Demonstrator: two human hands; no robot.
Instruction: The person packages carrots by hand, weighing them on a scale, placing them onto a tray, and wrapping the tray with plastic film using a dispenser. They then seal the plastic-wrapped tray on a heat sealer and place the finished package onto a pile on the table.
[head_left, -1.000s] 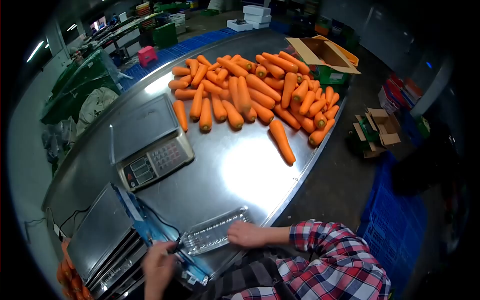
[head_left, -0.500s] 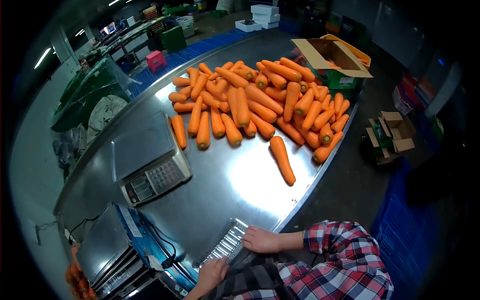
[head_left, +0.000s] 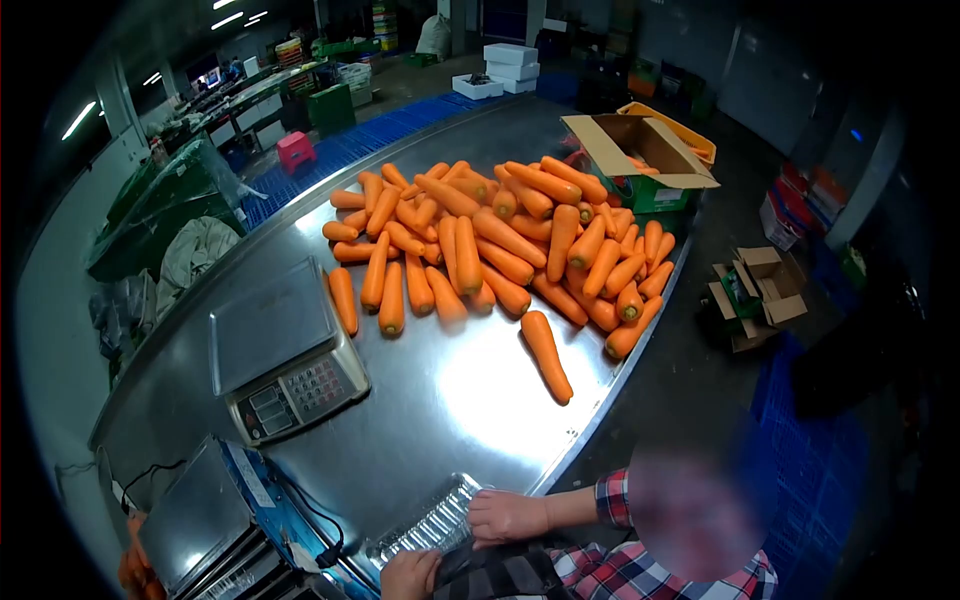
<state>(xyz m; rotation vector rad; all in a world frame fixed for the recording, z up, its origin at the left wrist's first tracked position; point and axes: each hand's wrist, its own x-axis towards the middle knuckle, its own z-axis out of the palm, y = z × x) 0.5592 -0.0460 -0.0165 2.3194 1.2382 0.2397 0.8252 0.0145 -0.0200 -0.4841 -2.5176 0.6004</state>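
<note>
A clear ribbed plastic tray (head_left: 425,525) lies at the near edge of the metal table, partly behind my hands. My left hand (head_left: 410,575) has its fingers curled at the tray's near left side. At the right end, my right hand (head_left: 508,517) closes on the rim, with its fingertips partly hidden. Ahead, a single large carrot (head_left: 546,357) lies apart from the big heap of carrots (head_left: 480,235).
A digital scale (head_left: 285,350) stands on the metal table (head_left: 400,440), left of the carrots. Nearer, a blue-sided stack (head_left: 250,510) has a black cable on it. An open carton (head_left: 640,150) sits at the far right. More cartons (head_left: 760,290) are on the floor.
My view has tilted up, so the table and carrots appear lower in the picture. Both hands stay at the tray. The carrots have not moved on the table.
</note>
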